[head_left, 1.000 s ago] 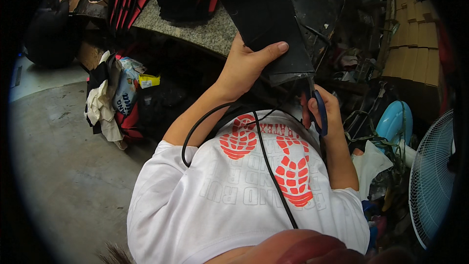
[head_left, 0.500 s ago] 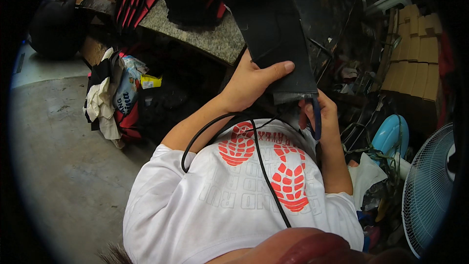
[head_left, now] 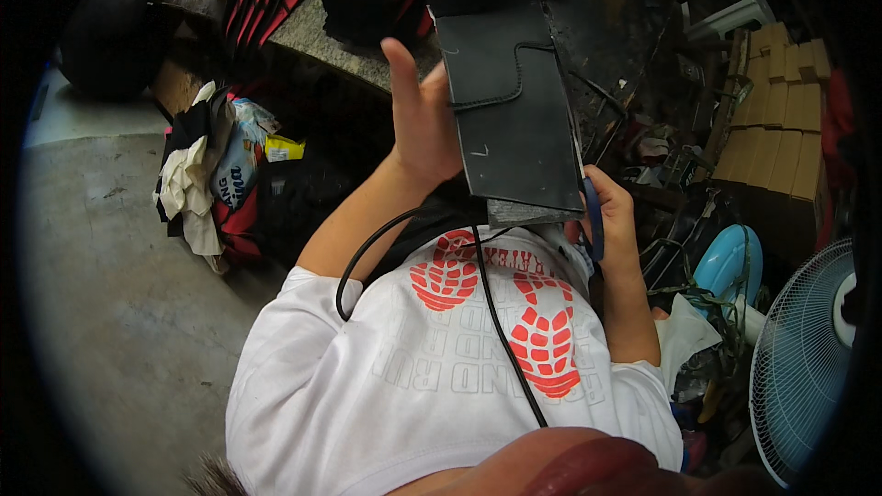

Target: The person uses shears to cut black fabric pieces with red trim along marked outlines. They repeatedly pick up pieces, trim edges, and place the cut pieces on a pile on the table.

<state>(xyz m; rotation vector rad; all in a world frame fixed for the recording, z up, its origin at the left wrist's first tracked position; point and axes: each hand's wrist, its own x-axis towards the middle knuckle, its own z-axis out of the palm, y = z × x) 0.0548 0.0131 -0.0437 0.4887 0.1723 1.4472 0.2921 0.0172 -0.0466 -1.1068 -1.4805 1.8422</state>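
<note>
Oblong black panel (head_left: 524,147), ropy cord (head_left: 487,102)

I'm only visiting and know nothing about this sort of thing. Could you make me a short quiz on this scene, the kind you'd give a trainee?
1. Pick one. The right hand holds: A) a white cup; B) a blue handle; C) a red brush.
2. True or false? The thumb of the left hand lies flat on the front of the black panel.
3. Which appliance shows at the lower right of the picture?

Key
1. B.
2. False: the thumb points up, clear of the panel, while other fingers are hidden behind it.
3. A fan with a pale wire guard.
</note>
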